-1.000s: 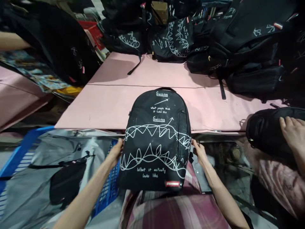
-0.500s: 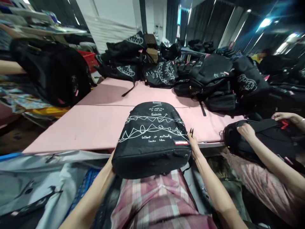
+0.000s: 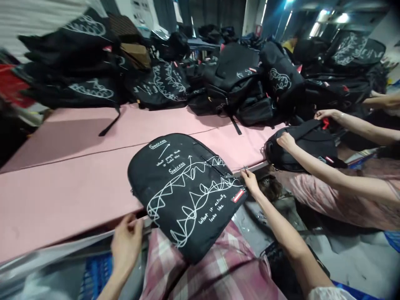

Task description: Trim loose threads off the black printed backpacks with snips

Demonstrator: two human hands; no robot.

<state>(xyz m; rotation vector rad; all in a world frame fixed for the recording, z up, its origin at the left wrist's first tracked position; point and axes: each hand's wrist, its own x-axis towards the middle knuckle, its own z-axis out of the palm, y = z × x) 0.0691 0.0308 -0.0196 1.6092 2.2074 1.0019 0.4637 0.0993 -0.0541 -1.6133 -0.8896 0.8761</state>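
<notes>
A black backpack [image 3: 187, 187] with white zigzag drawings and lettering lies slanted across the pink table's front edge and my lap. My left hand [image 3: 127, 239] is off the bag, at its lower left, with loosely bent fingers and nothing visible in them. At the bag's right side, my right hand [image 3: 251, 182] is closed around small thread snips [image 3: 244, 168], whose points stick out past the fingers. A red-and-white label [image 3: 238, 196] sits at the bag's corner near that hand.
The pink table [image 3: 75, 175] stretches ahead. Black backpacks are piled at the back left [image 3: 68, 62] and back middle [image 3: 231, 71]. On the right, a co-worker's hands [image 3: 286, 142] handle another black backpack [image 3: 308, 146]. A red crate [image 3: 14, 85] stands at far left.
The backpack has turned and now lies slanted, lower on its bottom corner. My left hand has let go of its side. The view has swung right.
</notes>
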